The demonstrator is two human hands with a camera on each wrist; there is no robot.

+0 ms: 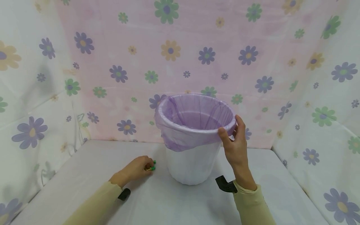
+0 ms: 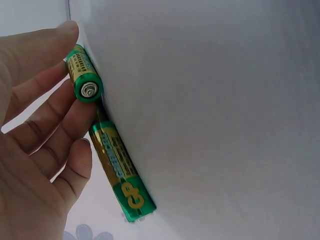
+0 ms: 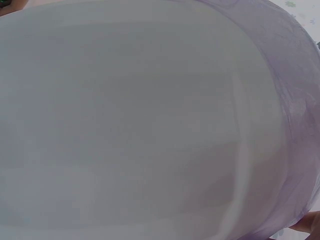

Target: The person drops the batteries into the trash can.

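Note:
My left hand [image 1: 137, 168] is low at the table, left of the white bin [image 1: 191, 165]. Its thumb and fingers pinch a green and gold battery [image 2: 80, 67], whose end faces the left wrist camera. A second such battery [image 2: 120, 167], marked GP, lies just past the fingertips in that view. A thin purple bag [image 1: 180, 139] lines the bin and folds down over its rim. My right hand [image 1: 237, 150] grips the lined rim on the right, thumb on the near side. The bin's white wall and the purple bag [image 3: 302, 115] fill most of the right wrist view.
The bin stands upright on a white-covered table [image 1: 92, 165]. Flower-printed cloth [image 1: 191, 37] hangs behind and along both sides. Black wrist pieces [image 1: 225, 185] stick out beside both sleeves.

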